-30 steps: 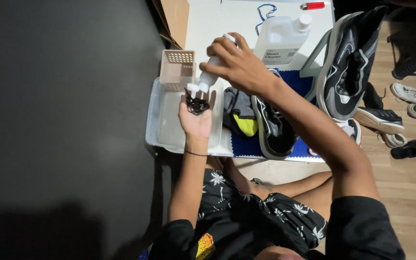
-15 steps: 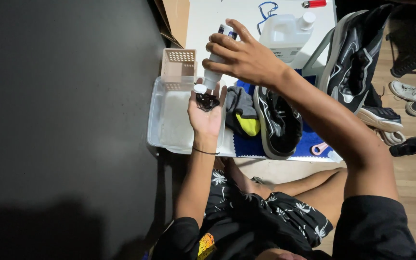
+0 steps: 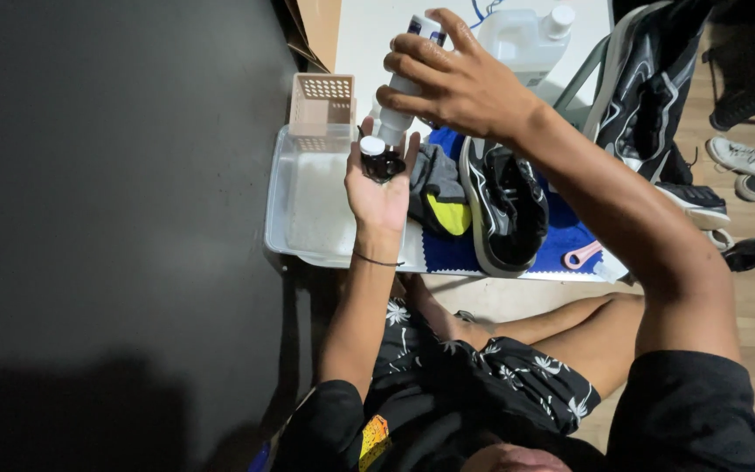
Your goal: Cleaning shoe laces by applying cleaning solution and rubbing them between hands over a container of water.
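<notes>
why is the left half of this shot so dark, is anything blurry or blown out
Head view: the left side is an unlit dark surface with only faint mottling; light falls on the white table and clear tray, mildly washed out; the right hand on the bottle and the left hand look sharp; wide-lens stretch enlarges the near arm.

A white squeeze bottle (image 3: 404, 87), a black sneaker (image 3: 507, 197) with white stripes on a blue mat (image 3: 570, 236), a grey cloth (image 3: 437, 188) with a yellow patch, a pale pink perforated basket (image 3: 321, 105), a pink brush handle (image 3: 583, 255).
</notes>
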